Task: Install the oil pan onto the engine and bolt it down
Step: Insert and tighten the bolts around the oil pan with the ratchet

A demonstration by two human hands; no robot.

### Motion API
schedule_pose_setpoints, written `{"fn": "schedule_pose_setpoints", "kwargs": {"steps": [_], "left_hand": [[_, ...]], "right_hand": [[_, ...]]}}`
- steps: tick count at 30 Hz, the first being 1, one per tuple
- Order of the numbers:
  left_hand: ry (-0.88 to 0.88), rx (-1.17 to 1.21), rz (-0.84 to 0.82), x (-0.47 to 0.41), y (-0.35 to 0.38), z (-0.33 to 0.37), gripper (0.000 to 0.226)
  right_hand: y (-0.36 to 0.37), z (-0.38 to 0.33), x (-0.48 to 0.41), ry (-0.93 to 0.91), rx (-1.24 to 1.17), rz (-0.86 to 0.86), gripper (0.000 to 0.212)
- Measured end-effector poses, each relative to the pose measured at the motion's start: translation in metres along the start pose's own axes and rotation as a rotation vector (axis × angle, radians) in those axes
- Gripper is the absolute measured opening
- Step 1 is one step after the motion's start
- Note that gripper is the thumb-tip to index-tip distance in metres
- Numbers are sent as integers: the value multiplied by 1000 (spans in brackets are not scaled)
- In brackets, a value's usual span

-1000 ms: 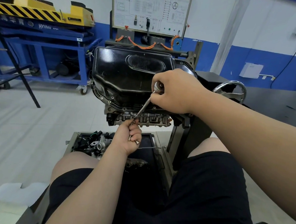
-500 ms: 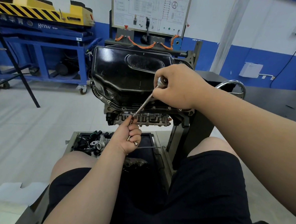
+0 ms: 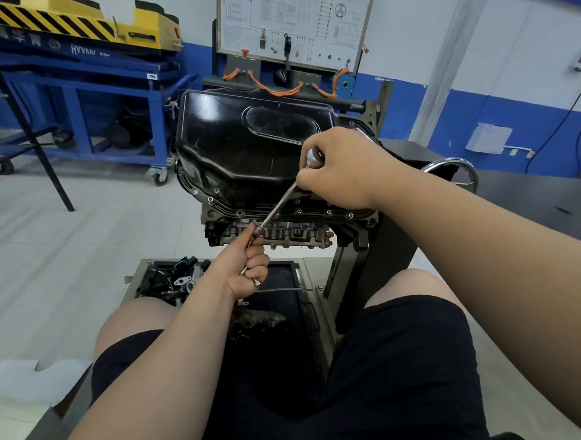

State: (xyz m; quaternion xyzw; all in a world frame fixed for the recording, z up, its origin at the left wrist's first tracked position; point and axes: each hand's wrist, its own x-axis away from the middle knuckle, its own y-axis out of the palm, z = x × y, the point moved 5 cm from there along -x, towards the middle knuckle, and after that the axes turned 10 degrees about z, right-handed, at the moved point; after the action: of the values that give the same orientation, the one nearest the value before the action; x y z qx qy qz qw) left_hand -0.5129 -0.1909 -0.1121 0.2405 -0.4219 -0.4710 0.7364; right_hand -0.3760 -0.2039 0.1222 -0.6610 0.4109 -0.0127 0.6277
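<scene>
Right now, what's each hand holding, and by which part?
Right hand grips the socket driver at its top end; left hand pinches its lower tip by the oil pan flange, metal pieces in its curled fingers.

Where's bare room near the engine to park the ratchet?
Bare: black tray mat between left hand and stand upright (one thin rod crosses it); dark tabletop right of handwheel. Crowded: tray's left end, piled with parts; the oil pan's near flange, where the right hand holds the ratchet.
</scene>
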Motion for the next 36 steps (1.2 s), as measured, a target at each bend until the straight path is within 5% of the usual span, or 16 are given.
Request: {"fn": "schedule_pose_setpoints", "kwargs": {"steps": [5,11,22,36], "left_hand": [[8,33,35,2,9,9,38],[53,168,272,-3,44,20,40],[106,47,187,-10,22,33,32],[75,234,141,-7,16,32,35]], "right_hand": [[4,7,-1,82,-109,27,10],[20,-9,11,-123,146,82,13],[48,-15,22,-246,246,68,18],[54,-32,6,-283,389,82,22]]}}
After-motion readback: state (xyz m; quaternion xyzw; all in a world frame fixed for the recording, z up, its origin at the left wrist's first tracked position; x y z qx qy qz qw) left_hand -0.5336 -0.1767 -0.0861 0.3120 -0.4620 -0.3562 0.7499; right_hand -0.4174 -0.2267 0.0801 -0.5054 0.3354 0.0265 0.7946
